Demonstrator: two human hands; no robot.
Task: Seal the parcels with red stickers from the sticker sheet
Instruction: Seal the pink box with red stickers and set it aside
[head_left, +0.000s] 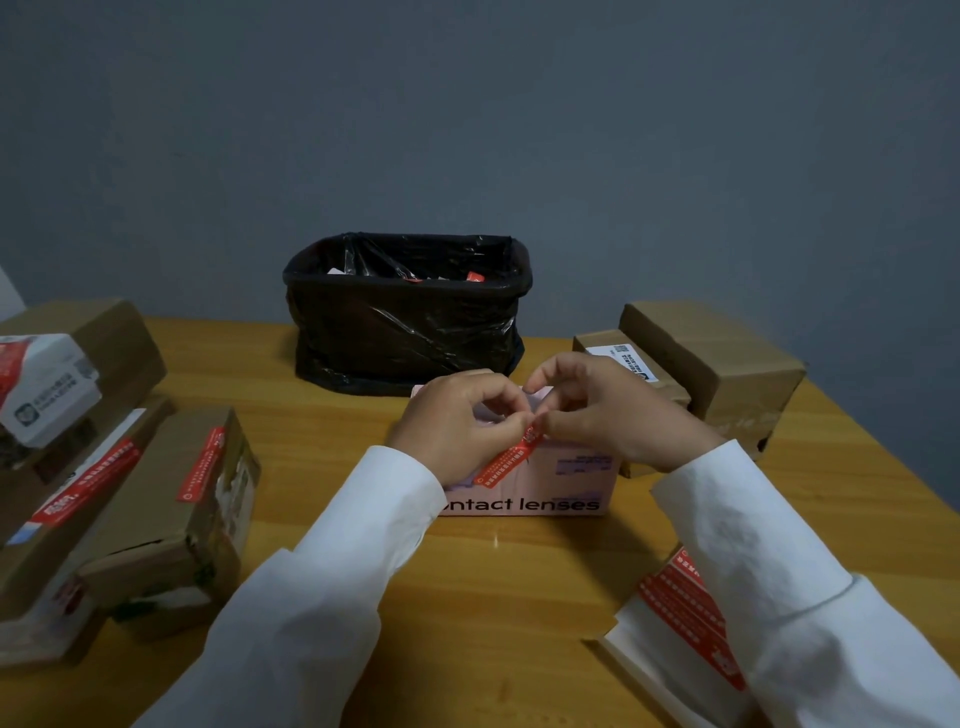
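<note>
A pale pink box (566, 486) printed "contact lenses" stands in the middle of the wooden table. A long red sticker (506, 461) runs slantwise down its front from the top edge. My left hand (457, 421) and my right hand (602, 410) meet above the box, fingertips pinched together on the sticker's upper end. The sticker sheet (685, 608), with several red stickers on white backing, lies at the lower right, partly under my right sleeve.
A bin lined with a black bag (408, 312) stands behind the box with scraps inside. Brown parcels bearing red stickers (171, 509) are piled at the left. Two brown cardboard parcels (711, 353) sit at the back right. A grey wall rises behind the table.
</note>
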